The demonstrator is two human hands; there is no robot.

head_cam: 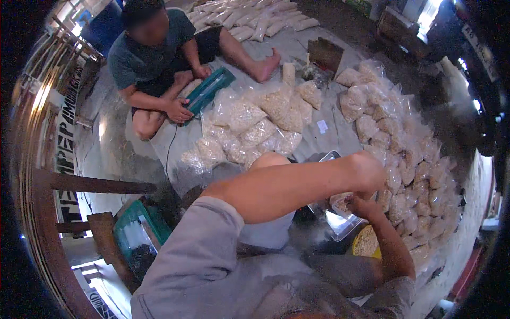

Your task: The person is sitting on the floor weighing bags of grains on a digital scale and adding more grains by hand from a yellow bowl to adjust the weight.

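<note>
My left hand [368, 173] reaches over from the left, just above my right hand, and its forearm covers much of the space before me. Its fingers are blurred and point down, so I cannot tell whether they grip anything. My right hand [361, 207] has its fingers closed at the edge of a small plastic bag of pale grain [339, 202]. That bag is over a shiny metal tray [342, 225], partly hidden by my left arm. Close to my right forearm stands a yellow bucket [354, 243] with loose grain [365, 241] in it.
Filled clear bags [398, 159] are piled along the right; another heap [255, 123] lies ahead. A co-worker [155, 60] sits cross-legged with both hands on a green bag sealer [209, 91], its cord [169, 151] trailing. Long filled packs [255, 20] lie farther back. A wooden frame [99, 185] stands left.
</note>
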